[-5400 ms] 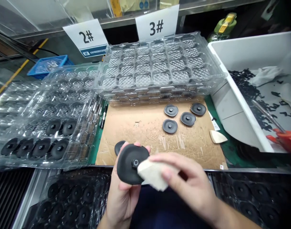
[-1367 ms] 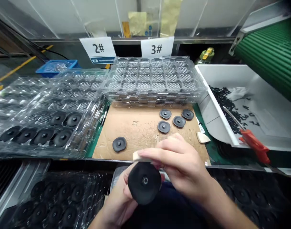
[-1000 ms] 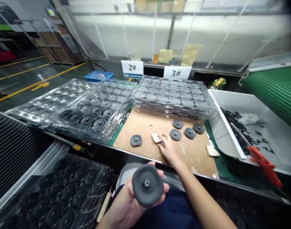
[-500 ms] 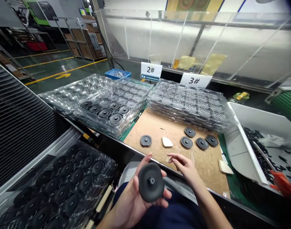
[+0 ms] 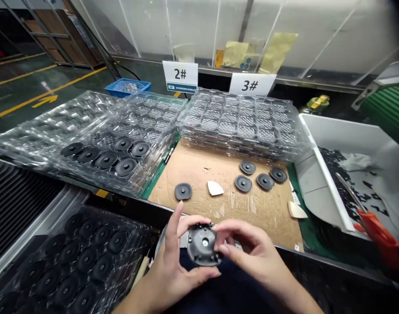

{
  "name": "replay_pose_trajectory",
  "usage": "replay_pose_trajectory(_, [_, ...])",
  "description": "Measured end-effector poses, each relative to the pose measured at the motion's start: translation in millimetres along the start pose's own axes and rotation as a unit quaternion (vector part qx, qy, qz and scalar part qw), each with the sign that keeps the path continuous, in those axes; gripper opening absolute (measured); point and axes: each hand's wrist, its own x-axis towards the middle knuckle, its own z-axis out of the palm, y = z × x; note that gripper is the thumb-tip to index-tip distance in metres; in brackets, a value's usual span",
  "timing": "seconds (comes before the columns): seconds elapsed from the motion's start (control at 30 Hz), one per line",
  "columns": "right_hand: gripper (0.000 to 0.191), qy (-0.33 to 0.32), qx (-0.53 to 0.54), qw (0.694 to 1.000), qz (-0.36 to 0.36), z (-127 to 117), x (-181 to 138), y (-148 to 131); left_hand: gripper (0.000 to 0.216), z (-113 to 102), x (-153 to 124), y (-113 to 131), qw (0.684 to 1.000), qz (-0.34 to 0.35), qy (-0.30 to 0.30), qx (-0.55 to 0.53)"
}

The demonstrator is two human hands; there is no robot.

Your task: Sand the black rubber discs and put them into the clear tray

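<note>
From here I saw a black held disc [image 5: 197,250], charcoal discs [image 5: 243,183] near the far right corner of the brown cardboard [image 5: 193,165], a cream wedge [image 5: 297,210] at its right edge, clear trays [image 5: 247,131] cross-hatched silver.

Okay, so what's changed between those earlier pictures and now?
The right hand has set the pale wedge forward onto the cardboard and now grips the black disc by its edge. That disc has been flipped: its studded side now faces the camera. The left hand stays around it. The single disc, the four grouped discs and the other wedge stayed put.
</note>
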Motion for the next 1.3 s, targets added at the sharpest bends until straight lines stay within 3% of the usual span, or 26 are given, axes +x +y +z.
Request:
replay_pose_trajectory(0.1, [0.018, -0.067, 0.051, 0.996, 0.041, -3.8, 6.3, -6.9, 0.110, -3.1, 4.8, -0.1, 0.999, -0.036, -0.022, -0.001])
replay_pose_trajectory(0.23, [0.016, -0.123, 0.122, 0.980, 0.102, -9.3, 18.7, -11.5, 0.107, -5.1, 7.8, -0.8, 0.990, -0.094, -0.054, -0.089])
replay_pose_trajectory(0.37, [0.013, -0.150, 0.172, 0.963, 0.143, -7.9, 26.3, -9.8, 0.104, -4.5, 7.5, -2.1, 0.981, -0.126, -0.083, -0.125])
replay_pose_trajectory(0.5, [0.006, -0.165, 0.233, 0.943, 0.168, -4.7, 24.6, -3.9, 0.109, -4.5, 6.8, -6.7, 0.984, -0.120, -0.089, -0.096])
replay_pose_trajectory(0.63, [0.010, -0.118, 0.245, 0.947, 0.171, -4.9, 19.2, -0.1, 0.111, -6.5, 9.7, -14.3, 0.989, -0.089, -0.100, -0.059])
replay_pose_trajectory(0.8, [0.009, -0.046, 0.177, 0.972, 0.151, -7.4, 16.6, 1.0, 0.109, -7.8, 13.7, -23.2, 0.995, -0.042, -0.095, 0.012])
replay_pose_trajectory(0.9, [0.007, -0.020, 0.164, 0.975, 0.148, -8.6, 15.9, 5.9, 0.105, -5.7, 17.5, -26.7, 0.996, -0.043, -0.080, -0.005])
replay_pose_trajectory(1.03, [0.011, 0.015, 0.161, 0.975, 0.151, -14.0, 14.6, 19.2, 0.095, -3.5, 27.9, -27.0, 0.986, -0.118, -0.093, -0.072])
replay_pose_trajectory(1.13, [0.016, 0.086, 0.104, 0.980, 0.145, -25.8, 16.5, 32.8, 0.037, -3.7, 33.7, -28.1, 0.957, -0.225, -0.133, -0.125])
replay_pose_trajectory(1.2, [0.016, 0.129, 0.020, 0.984, 0.117, -36.8, 20.7, 44.1, 0.038, -5.5, 35.0, -32.3, 0.940, -0.280, -0.121, -0.153])
replay_pose_trajectory(1.3, [0.016, 0.114, -0.131, 0.983, 0.053, -53.2, 29.4, 65.9, 0.048, -16.0, 36.6, -42.2, 0.936, -0.307, -0.053, -0.164])
